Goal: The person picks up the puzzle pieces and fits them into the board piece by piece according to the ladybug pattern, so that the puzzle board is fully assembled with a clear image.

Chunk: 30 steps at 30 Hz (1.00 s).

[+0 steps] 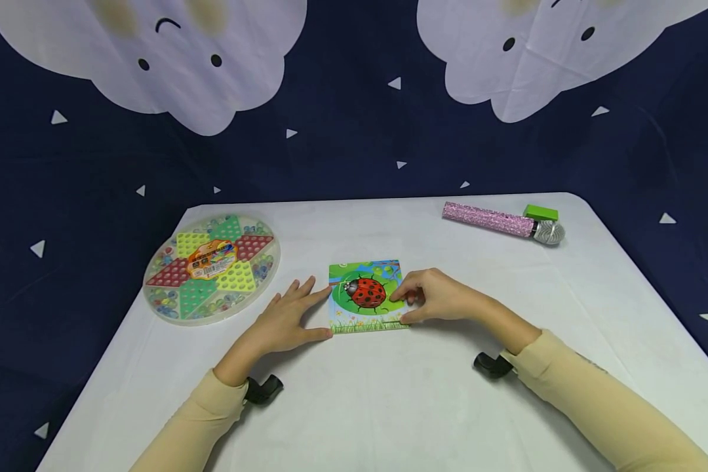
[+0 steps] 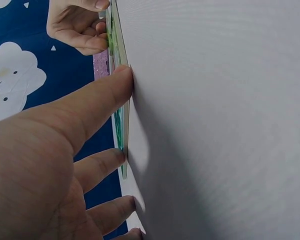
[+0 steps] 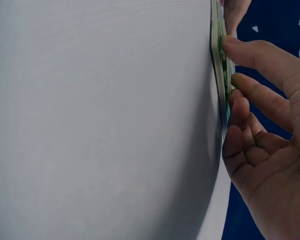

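Note:
A square ladybug picture puzzle (image 1: 367,293) lies flat in the middle of the white table. My left hand (image 1: 284,319) has its fingers spread, with the thumb and index fingertip against the puzzle's left edge. In the left wrist view the left thumb (image 2: 97,102) touches the board's thin side. At the puzzle's lower right, my right hand (image 1: 442,296) pinches a green puzzle piece (image 3: 225,70) between thumb and index finger, its other fingers curled in. The piece sits at the board's surface; its outline is mostly hidden by the fingers.
To the left lies a round Chinese checkers set (image 1: 212,270) with marbles under a clear cover. At the back right are a pink glittery microphone (image 1: 488,219) and a green block (image 1: 541,212). A dark blue cloth with clouds (image 1: 354,157) hangs behind the table (image 1: 383,406).

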Each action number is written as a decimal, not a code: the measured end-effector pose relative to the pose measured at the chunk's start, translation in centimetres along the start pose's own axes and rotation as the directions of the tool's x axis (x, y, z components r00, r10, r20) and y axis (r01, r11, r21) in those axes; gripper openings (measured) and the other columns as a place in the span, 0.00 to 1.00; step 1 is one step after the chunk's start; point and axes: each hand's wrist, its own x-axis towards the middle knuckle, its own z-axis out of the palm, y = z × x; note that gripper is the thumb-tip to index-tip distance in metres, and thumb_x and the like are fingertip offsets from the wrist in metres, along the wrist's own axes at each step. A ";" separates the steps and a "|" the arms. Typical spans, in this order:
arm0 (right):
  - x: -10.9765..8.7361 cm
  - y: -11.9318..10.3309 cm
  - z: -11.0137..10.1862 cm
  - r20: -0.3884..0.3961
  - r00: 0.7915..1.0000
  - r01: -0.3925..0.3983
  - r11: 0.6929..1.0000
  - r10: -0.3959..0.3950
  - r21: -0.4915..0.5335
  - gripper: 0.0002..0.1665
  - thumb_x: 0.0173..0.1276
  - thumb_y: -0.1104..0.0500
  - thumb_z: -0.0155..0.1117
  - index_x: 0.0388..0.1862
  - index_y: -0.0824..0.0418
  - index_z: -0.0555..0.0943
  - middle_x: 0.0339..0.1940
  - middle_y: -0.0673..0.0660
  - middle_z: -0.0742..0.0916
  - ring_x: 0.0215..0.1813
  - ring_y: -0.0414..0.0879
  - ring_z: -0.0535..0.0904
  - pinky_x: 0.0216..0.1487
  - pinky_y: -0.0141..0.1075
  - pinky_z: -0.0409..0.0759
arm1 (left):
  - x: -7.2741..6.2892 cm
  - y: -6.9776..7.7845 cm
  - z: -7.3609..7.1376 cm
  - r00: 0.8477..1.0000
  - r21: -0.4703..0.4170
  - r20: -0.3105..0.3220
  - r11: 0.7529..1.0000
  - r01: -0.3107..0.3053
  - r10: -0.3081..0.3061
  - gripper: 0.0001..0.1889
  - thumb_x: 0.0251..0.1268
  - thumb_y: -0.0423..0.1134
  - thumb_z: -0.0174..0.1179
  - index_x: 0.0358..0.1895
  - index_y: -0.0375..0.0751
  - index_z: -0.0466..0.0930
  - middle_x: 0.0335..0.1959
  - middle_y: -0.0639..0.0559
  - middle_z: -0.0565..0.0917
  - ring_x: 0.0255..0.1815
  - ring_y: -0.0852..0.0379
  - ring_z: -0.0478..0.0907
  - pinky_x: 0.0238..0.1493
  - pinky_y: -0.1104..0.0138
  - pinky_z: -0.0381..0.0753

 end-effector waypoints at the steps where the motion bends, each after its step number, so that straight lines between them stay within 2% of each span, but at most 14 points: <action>1: 0.0 -0.1 0.0 0.003 1.000 -0.001 1.000 0.001 -0.001 0.21 0.59 0.57 0.86 0.51 0.60 0.92 0.39 0.51 0.88 0.41 0.42 0.80 0.42 0.29 0.81 | 0.0 0.0 0.0 1.000 -0.001 0.000 1.000 0.000 0.000 0.47 0.67 0.60 0.72 0.86 0.56 0.62 0.89 0.37 0.53 0.89 0.27 0.45 0.81 0.24 0.46; 14: 0.3 -0.3 0.3 0.019 1.000 -0.003 1.000 0.004 -0.019 0.21 0.58 0.57 0.86 0.51 0.59 0.92 0.38 0.50 0.87 0.40 0.40 0.79 0.41 0.29 0.80 | -0.2 0.0 0.1 1.000 -0.022 -0.007 1.000 -0.006 0.005 0.47 0.66 0.58 0.73 0.85 0.55 0.63 0.89 0.35 0.54 0.89 0.26 0.45 0.80 0.24 0.46; 25: 0.3 -0.4 0.1 0.019 1.000 0.020 0.999 -0.019 -0.037 0.20 0.60 0.57 0.86 0.51 0.58 0.93 0.41 0.50 0.88 0.41 0.41 0.80 0.41 0.29 0.80 | 0.1 -0.2 0.1 1.000 0.004 -0.001 1.000 0.000 0.000 0.47 0.68 0.60 0.72 0.86 0.56 0.62 0.89 0.36 0.54 0.89 0.26 0.47 0.81 0.25 0.48; 30: 0.1 0.1 0.1 0.009 0.999 0.031 0.999 -0.031 -0.014 0.23 0.63 0.54 0.84 0.56 0.59 0.90 0.41 0.51 0.87 0.41 0.42 0.79 0.42 0.30 0.81 | 0.1 -0.3 -0.2 1.000 -0.041 -0.029 0.999 -0.010 0.009 0.47 0.68 0.58 0.72 0.86 0.51 0.62 0.88 0.33 0.56 0.88 0.27 0.49 0.82 0.28 0.51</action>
